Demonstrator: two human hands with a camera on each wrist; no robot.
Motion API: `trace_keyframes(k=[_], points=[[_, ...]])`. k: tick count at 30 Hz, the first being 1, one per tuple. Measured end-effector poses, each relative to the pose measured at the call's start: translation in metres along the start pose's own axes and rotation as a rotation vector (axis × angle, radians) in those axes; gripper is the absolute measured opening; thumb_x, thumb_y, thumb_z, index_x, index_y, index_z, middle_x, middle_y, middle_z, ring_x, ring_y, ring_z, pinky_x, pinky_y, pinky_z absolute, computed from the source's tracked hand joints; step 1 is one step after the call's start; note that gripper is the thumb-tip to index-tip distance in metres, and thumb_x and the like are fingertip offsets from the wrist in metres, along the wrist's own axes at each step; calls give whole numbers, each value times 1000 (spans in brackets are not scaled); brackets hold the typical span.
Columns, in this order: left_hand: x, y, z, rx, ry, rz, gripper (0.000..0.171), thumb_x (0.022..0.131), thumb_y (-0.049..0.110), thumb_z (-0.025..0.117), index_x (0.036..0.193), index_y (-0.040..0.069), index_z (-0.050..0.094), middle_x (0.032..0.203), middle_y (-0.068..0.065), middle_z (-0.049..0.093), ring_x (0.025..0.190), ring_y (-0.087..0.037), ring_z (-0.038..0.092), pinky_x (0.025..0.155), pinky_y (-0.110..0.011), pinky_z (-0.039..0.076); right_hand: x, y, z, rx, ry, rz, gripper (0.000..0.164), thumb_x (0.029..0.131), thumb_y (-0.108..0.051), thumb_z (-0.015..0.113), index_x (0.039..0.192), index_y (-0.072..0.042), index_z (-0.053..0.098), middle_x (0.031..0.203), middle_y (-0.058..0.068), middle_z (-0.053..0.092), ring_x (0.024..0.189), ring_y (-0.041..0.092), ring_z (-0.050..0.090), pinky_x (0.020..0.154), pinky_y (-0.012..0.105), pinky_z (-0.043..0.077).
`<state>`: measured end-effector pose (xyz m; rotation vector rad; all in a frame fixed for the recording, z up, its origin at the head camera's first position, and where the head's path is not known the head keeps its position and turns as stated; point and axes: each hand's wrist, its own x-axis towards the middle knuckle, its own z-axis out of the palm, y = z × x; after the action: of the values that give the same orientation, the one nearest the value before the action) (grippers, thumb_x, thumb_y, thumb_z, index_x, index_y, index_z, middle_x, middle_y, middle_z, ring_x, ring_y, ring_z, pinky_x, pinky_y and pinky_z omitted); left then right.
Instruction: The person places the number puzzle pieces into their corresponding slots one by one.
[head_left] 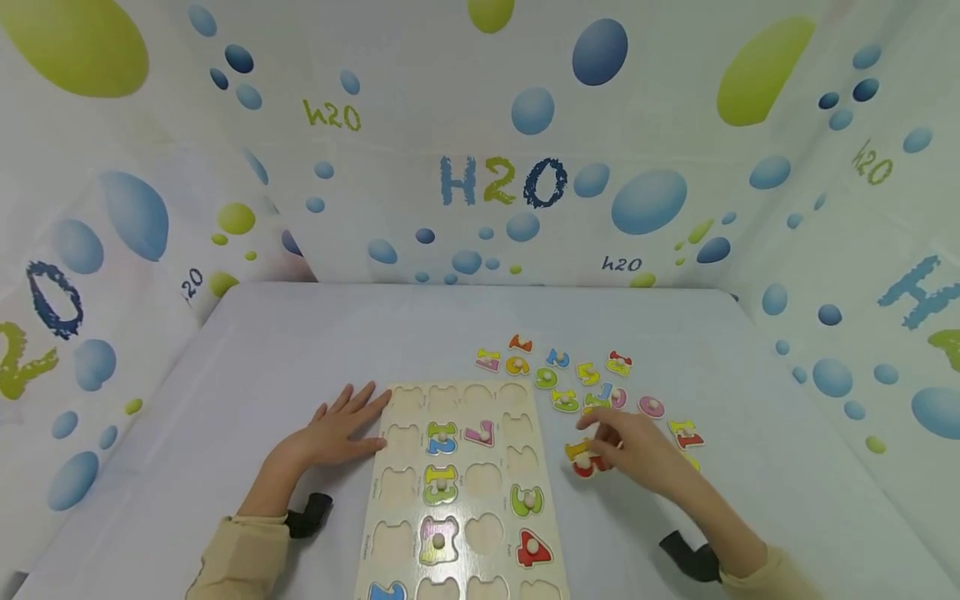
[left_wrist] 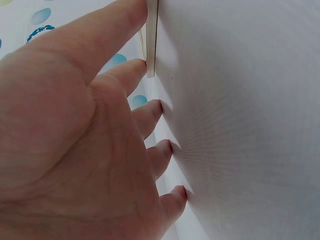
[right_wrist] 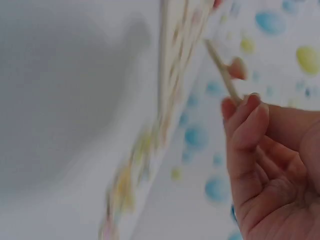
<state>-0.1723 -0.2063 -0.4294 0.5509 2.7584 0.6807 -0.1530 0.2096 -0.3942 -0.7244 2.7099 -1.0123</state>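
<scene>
White table (head_left: 240, 358): right hand (head_left: 637, 447) pinches number piece (head_left: 579, 452) at fingertips (right_wrist: 258, 117), left hand (head_left: 333, 435) lies spread

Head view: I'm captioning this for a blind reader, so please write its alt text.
A person's right hand holds a yellow-and-red number piece right of a wooden puzzle board, while the left hand touches the board's left edge. Some placed pieces sit in the board; loose pieces lie beyond and right of it.

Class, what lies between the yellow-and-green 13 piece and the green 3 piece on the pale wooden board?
The head view shows an empty recess in the board.
</scene>
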Motion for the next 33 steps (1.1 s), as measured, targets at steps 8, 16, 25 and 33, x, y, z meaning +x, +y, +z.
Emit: trace_keyframes(k=[8,16,25,33], points=[[3,3,-6,2,-11,-9,71,91,37,60,145,4,30,149,-27,17,133,-50,6,97,-69,7,1,-63,81,411,-246,-150,12,89,1,61,91,-11,61,66,-9,60,52,3,58,48,24,50],[6,-1,-1,-5,-10,-8,71,91,38,60,146,4,30,149,-26,16,134,-50,4,97,-69,6,4,-88,122,270,-378,-239,10,88,0,61,88,-10,60,60,-14,56,50,-10,51,53,13,46],[5,1,-2,13,-9,-5,71,91,38,60,145,4,31,149,-27,18,133,-51,6,97,-70,8,4,-101,134,-121,-394,-296,8,87,-15,67,83,-16,60,60,-18,45,54,-6,41,51,8,35],[4,2,-5,5,2,2,70,90,37,61,144,2,32,148,-28,18,133,-51,6,97,-70,8,3,-107,140,-413,-364,-392,10,86,-20,65,85,-22,56,59,-20,39,45,-5,31,40,12,27]])
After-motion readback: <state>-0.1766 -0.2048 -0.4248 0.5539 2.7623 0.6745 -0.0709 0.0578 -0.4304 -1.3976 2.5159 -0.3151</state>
